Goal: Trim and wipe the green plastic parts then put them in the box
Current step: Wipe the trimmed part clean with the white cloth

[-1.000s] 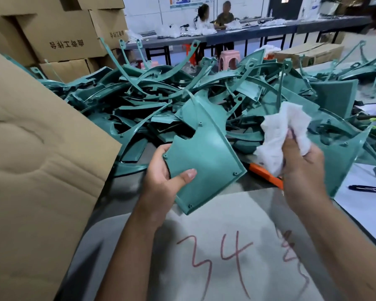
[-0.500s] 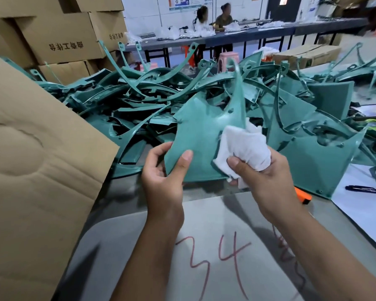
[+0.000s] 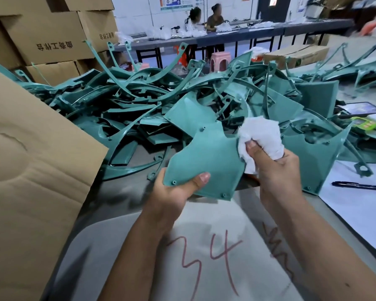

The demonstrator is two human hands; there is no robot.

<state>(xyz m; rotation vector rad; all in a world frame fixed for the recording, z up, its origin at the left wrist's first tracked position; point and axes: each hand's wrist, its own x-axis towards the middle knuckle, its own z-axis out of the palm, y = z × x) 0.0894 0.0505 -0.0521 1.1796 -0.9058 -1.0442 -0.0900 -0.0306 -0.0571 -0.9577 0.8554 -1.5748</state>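
My left hand [image 3: 178,187] grips the lower corner of a flat green plastic part [image 3: 206,157], thumb on top, holding it above the table's near edge. My right hand [image 3: 276,170] clutches a crumpled white cloth [image 3: 262,135] against the part's right edge. Behind them lies a big heap of green plastic parts [image 3: 139,105], curved strips and panels tangled together. A cardboard box flap [image 3: 30,170] rises at the left; the box's inside is hidden.
A grey board marked "34" in red [image 3: 204,257] lies under my arms. A black pen [image 3: 360,186] rests on white paper at the right, a phone [image 3: 363,108] beyond it. Stacked cartons [image 3: 48,38] stand at back left. Two people sit at a far table [image 3: 206,16].
The part has tilted down flatter in my left hand. The cloth has slid from the part's face to its right edge.
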